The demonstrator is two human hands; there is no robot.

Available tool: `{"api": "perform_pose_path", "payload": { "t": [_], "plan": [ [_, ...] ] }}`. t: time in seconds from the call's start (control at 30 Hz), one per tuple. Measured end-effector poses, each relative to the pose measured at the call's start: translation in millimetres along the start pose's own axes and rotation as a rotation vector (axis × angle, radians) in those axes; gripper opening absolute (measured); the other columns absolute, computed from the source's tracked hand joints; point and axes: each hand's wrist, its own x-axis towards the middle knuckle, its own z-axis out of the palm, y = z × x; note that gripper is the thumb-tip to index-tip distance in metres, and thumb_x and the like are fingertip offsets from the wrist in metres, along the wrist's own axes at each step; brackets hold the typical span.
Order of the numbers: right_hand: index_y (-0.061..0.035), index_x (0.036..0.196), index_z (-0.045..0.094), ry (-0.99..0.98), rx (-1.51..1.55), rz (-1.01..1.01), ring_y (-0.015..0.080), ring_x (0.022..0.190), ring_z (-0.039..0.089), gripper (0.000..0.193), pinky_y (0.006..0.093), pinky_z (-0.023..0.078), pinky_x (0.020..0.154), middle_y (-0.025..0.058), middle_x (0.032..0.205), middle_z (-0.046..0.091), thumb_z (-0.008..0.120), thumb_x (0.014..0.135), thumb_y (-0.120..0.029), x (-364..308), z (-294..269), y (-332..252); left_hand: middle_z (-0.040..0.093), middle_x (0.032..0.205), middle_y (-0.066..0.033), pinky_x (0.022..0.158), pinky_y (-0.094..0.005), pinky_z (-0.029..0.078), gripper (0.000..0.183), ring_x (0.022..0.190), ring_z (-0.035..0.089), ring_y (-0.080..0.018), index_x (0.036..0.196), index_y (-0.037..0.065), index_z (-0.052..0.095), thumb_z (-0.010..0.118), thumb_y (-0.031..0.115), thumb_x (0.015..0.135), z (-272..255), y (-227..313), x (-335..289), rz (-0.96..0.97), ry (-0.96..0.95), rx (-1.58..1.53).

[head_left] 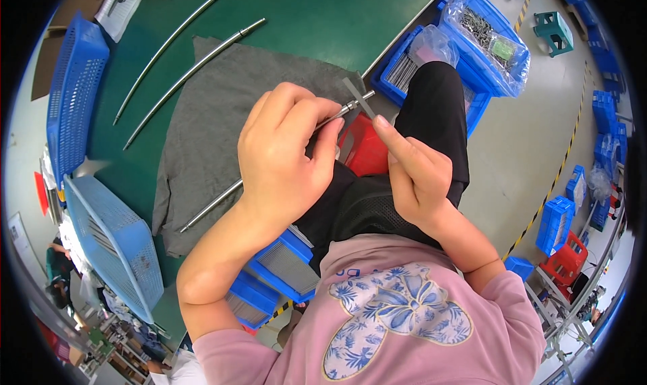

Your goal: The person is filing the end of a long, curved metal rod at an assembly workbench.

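My left hand point(283, 152) grips metal rod point(214, 204), axis lower-left to upper-right; right hand point(414, 173) pinches grey strip point(355, 93) at tip. Blue bin point(472, 11), upper right: bagged metal parts point(482, 28).

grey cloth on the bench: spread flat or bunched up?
Spread flat: grey cloth lies open on the green bench, edges slightly wavy, one rod across it.

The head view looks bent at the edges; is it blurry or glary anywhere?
Head view: fisheye bends the two spare rods and table edge; corners are black. Left hand, right hand and held rod look sharp. Light is even, shadows soft, no strong glare.
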Motion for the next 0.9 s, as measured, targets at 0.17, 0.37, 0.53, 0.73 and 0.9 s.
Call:
{"api": "perform_pose_path", "payload": {
  "t": [0.17, 0.37, 0.53, 0.73, 0.9],
  "plan": [
    [-0.006, 0.124, 0.066, -0.01, 0.01, 0.006, 0.0191, 0.041, 0.038, 0.062, 0.0303, 0.036, 0.042, 0.0053, 0.055, 0.036, 0.056, 0.066, 0.011, -2, 0, -3, 0.058, 0.077, -0.0053, 0.058, -0.0341, 0.046, 0.018, 0.069, 0.058, -0.0236, 0.082, 0.005, 0.067, 0.075, -0.002, 0.067, 1, 1, -1, 0.007, 0.018, 0.027],
    [-0.0066, 0.124, 0.066, -0.052, -0.124, -0.055, 0.018, 0.041, 0.038, 0.061, 0.0304, 0.035, 0.041, 0.0037, 0.055, 0.034, 0.059, 0.066, 0.008, -5, -6, 4, 0.057, 0.075, -0.0056, 0.056, -0.0343, 0.045, 0.016, 0.065, 0.057, -0.0234, 0.079, 0.003, 0.067, 0.076, -0.002, 0.066, 9, 0, 2, 0.004, 0.054, -0.047],
    [-0.0063, 0.12, 0.068, -0.039, -0.278, -0.162, 0.017, 0.042, 0.04, 0.056, 0.0296, 0.037, 0.042, 0.0028, 0.057, 0.035, 0.062, 0.065, 0.002, 20, 2, 0, 0.056, 0.074, -0.0067, 0.056, -0.0358, 0.045, 0.012, 0.065, 0.055, -0.0249, 0.075, 0.002, 0.065, 0.074, -0.003, 0.069, 8, -2, 10, -0.005, 0.021, -0.088],
    [0.0053, 0.121, 0.064, -0.101, -0.233, -0.196, 0.022, 0.05, 0.054, 0.052, 0.0336, 0.042, 0.047, 0.0149, 0.076, 0.064, 0.053, 0.07, 0.013, -5, -3, 18, 0.057, 0.08, -0.011, 0.068, -0.0405, 0.046, 0.007, 0.079, 0.057, -0.0303, 0.073, 0.004, 0.064, 0.067, 0.003, 0.067, 19, -8, 3, 0.053, 0.054, -0.069],
    [0.0053, 0.131, 0.055, -0.19, -0.218, -0.027, 0.0252, 0.109, 0.064, 0.038, 0.0326, 0.047, 0.091, 0.0212, 0.126, 0.062, 0.043, 0.095, 0.004, 0, -19, 17, 0.055, 0.08, -0.0096, 0.071, -0.0387, 0.048, 0.006, 0.08, 0.054, -0.0285, 0.066, 0.003, 0.063, 0.066, 0.008, 0.063, 41, -2, 3, 0.046, 0.109, -0.112]
  ]
}}
